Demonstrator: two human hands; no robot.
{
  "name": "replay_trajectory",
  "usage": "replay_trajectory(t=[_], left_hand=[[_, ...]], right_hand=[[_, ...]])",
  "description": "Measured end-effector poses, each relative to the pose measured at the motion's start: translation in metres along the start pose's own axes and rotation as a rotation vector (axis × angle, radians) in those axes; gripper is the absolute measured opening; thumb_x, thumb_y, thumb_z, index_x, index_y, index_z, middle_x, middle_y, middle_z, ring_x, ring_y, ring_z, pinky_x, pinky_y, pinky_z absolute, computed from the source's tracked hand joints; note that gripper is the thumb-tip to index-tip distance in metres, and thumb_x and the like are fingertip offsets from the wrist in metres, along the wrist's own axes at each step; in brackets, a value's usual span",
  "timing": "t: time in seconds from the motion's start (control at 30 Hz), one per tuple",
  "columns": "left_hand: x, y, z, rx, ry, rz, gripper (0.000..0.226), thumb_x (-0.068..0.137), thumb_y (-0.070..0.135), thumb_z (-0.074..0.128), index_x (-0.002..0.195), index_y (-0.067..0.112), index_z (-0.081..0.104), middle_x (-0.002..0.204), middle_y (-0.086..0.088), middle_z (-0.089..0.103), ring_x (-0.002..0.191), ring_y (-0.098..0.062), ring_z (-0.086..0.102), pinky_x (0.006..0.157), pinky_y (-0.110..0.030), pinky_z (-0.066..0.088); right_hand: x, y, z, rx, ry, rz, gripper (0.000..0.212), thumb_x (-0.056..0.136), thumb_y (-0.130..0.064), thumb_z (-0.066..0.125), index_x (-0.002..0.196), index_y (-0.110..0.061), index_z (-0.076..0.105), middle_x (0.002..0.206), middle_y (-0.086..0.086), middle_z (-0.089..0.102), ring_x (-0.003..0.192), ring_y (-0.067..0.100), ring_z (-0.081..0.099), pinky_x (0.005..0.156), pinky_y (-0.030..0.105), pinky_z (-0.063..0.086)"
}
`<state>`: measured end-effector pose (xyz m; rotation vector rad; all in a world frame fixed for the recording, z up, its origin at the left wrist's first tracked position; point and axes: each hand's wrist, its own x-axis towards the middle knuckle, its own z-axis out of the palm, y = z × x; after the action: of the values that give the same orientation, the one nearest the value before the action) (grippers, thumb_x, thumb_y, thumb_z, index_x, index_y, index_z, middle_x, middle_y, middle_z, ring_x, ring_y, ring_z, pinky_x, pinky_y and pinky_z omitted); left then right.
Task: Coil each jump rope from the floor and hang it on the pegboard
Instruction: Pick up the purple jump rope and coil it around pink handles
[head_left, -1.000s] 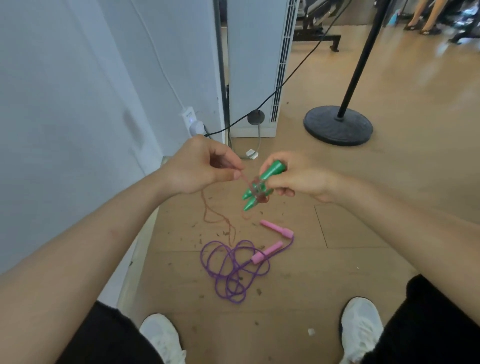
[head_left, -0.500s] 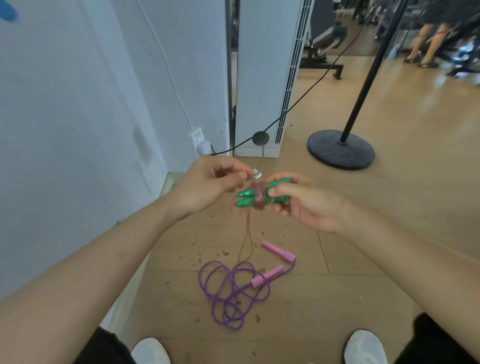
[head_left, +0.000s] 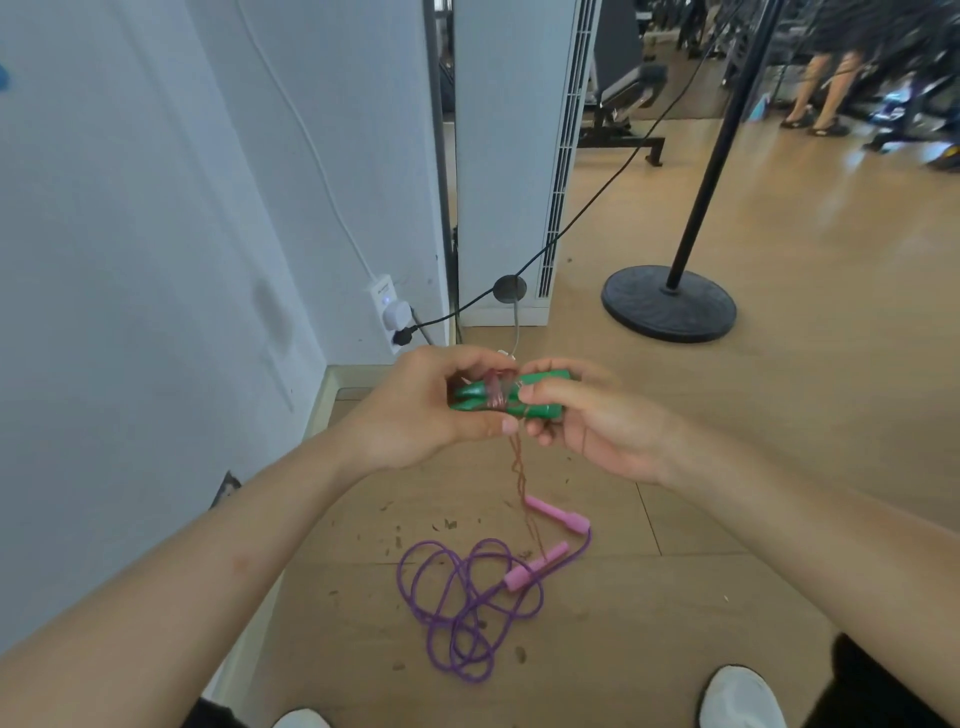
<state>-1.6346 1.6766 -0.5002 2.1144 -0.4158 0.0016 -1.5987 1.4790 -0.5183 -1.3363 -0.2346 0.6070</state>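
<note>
Two green jump-rope handles (head_left: 524, 397) lie side by side between my hands, with brown-red rope wound round their middle. My right hand (head_left: 592, 421) grips their right ends. My left hand (head_left: 426, 410) curls round their left ends and the wound rope. A loose length of the brown-red rope (head_left: 522, 478) hangs from the handles down to the floor. A second jump rope lies on the wooden floor below: purple cord (head_left: 462, 603) in loose loops with two pink handles (head_left: 540, 566). No pegboard is in view.
A white wall with a socket and plugs (head_left: 390, 317) stands at left. A white tower unit (head_left: 514, 156) is ahead, with a black cable across it. A black pole stand with a round base (head_left: 669, 302) is at right. Another person's legs (head_left: 821, 88) show far back.
My left hand has moved in from pinching the rope to closing round the handles' left ends. The handles have turned level. More rope is lifted off the floor; the view has tilted up.
</note>
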Motion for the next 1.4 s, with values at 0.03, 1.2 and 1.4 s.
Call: replay_trajectory(t=[0.03, 1.2, 1.4], left_hand=[[0.001, 0.001, 0.000, -0.046, 0.021, -0.007, 0.048, 0.076, 0.010, 0.085, 0.120, 0.012, 0.068, 0.097, 0.012, 0.074, 0.093, -0.006, 0.070, 0.087, -0.016, 0.051], [0.008, -0.019, 0.010, 0.343, 0.011, -0.037, 0.057, 0.073, 0.012, 0.086, 0.105, 0.053, 0.061, 0.097, 0.010, 0.059, 0.087, -0.001, 0.060, 0.075, -0.010, 0.042], [0.004, -0.018, 0.007, 0.160, -0.236, -0.036, 0.048, 0.073, 0.001, 0.084, 0.106, 0.034, 0.071, 0.098, 0.012, 0.071, 0.092, -0.008, 0.066, 0.083, -0.024, 0.054]], right_hand=[[0.000, -0.001, 0.000, 0.023, -0.029, 0.000, 0.014, 0.092, -0.005, 0.059, 0.107, -0.004, 0.060, 0.082, 0.013, 0.062, 0.061, 0.016, 0.058, 0.053, 0.023, 0.048], [-0.001, -0.022, -0.028, -0.611, 0.043, -0.134, 0.014, 0.093, -0.022, 0.067, 0.100, -0.012, 0.073, 0.073, 0.001, 0.061, 0.052, 0.004, 0.046, 0.055, 0.020, 0.040], [-0.003, -0.033, -0.042, -0.628, 0.060, -0.166, 0.009, 0.093, -0.010, 0.066, 0.100, -0.011, 0.071, 0.066, -0.015, 0.065, 0.054, -0.001, 0.051, 0.056, 0.014, 0.044]])
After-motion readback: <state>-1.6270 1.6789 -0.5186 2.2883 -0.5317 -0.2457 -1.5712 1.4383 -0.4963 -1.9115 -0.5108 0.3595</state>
